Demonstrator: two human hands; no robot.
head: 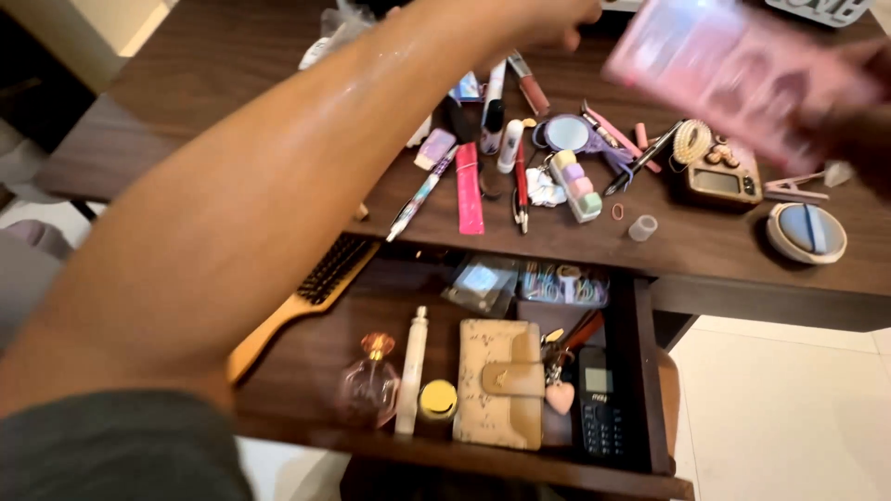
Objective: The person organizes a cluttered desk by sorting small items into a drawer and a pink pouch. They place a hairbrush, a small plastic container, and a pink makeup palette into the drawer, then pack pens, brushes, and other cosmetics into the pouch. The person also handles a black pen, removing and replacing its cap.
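A person's right hand (863, 111), blurred at upper right of the frame, grips a pink packet (742, 70) above the cluttered tabletop (724, 246); the left hand (548, 20) reaches top center, its grip unclear.

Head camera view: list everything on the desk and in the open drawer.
desk: one, dark brown wood, across the frame
pink tube: one, desk centre
round mirror: one, blue, desk centre
pastel block stack: one, beside the mirror
round compact: one, white and blue, desk right
drawer: one, open, below the desk
hairbrush: one, wooden, drawer left
perfume bottle: one, pinkish, drawer front
wallet: one, tan, drawer middle
phone: one, black, drawer right
left hand: reaching over the desk, blurred
right hand: holding a pink packet, blurred
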